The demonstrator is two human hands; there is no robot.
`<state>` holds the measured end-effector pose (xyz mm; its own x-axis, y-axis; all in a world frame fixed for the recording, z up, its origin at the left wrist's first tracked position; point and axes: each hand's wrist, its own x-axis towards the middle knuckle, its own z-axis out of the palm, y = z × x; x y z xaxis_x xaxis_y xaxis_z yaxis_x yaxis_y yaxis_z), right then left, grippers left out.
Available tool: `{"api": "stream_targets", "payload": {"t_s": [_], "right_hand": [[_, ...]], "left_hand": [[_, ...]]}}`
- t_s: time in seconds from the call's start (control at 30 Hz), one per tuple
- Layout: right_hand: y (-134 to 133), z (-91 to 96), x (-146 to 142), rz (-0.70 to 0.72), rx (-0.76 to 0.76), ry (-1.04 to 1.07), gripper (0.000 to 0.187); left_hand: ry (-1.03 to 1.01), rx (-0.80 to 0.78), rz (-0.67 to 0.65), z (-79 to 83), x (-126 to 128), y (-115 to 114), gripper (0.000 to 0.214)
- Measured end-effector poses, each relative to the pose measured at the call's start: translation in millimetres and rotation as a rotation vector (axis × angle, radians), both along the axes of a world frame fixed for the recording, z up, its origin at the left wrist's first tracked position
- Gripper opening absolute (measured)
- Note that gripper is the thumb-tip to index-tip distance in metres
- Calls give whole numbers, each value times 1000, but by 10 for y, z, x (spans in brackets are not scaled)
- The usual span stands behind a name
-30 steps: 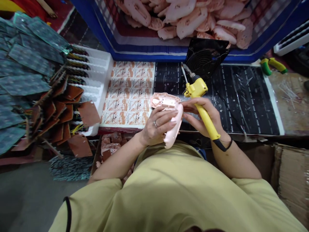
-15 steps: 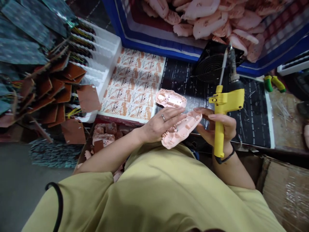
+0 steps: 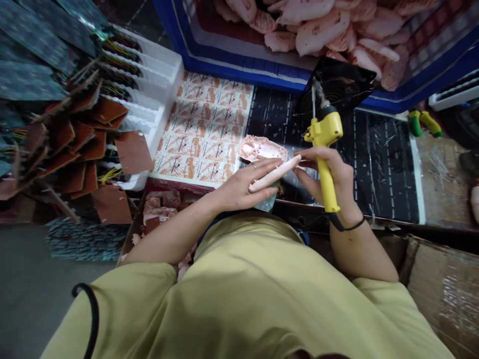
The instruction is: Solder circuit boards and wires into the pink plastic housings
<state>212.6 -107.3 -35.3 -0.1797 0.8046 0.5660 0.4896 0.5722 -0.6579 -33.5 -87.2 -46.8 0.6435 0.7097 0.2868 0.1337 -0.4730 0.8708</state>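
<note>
My left hand is closed on a pink plastic shell half, tilted so that mostly its edge shows. Below that hand a small green circuit board pokes out; whether it is gripped cannot be seen. A yellow soldering gun, its tip upward, is held in my right hand. The thumb and forefinger of that hand are at the right end of the held shell. Another pink shell half lies hollow side up on the bench just beyond my left hand.
A blue crate of pink shells stands at the back, with a black fan before it. Printed sheets and a white foam tray with wires lie left, near brown boards. Green-yellow cutters lie right.
The held shell has turned from showing its inside to edge-on, and the green board now shows beneath it. The soldering gun has shifted left and tilted with my right hand.
</note>
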Motion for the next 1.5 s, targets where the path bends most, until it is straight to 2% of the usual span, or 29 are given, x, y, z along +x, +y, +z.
{"api": "stream_targets", "payload": {"t_s": [0.1, 0.23, 0.3, 0.37, 0.57, 0.77, 0.9, 1.1, 1.2, 1.37, 1.5], "right_hand": [[137, 80, -50, -40, -34, -32, 24], [247, 112, -104, -58, -45, -47, 17], [263, 82, -119, -62, -59, -20, 16], [259, 41, -125, -81, -77, 9, 15], [219, -19, -101, 1, -201, 92, 29], [213, -30, -70, 100, -270, 187, 35], [184, -28, -69, 111, -277, 211, 40], [104, 10, -59, 107, -275, 188, 39], [80, 20, -68, 95, -288, 185, 39], [72, 3, -85, 81, -261, 171, 37], [63, -20, -76, 59, -266, 142, 39]], "left_hand": [[-191, -387, 46, 12, 132, 27, 52], [-573, -866, 89, -6, 231, 38, 61], [-688, -1000, 129, -25, 252, 46, 65], [-749, -1055, 161, -42, 261, 53, 67], [-715, -1021, 155, -38, 272, 18, 68], [-583, -825, 104, -16, 245, -39, 69], [-564, -734, -25, -28, 186, -55, 74], [-633, -735, -163, -67, 164, -8, 66], [-657, -745, -160, -116, 185, 7, 67], [-640, -785, -72, -141, 209, -37, 66], [-578, -750, 31, -118, 219, -81, 85]]}}
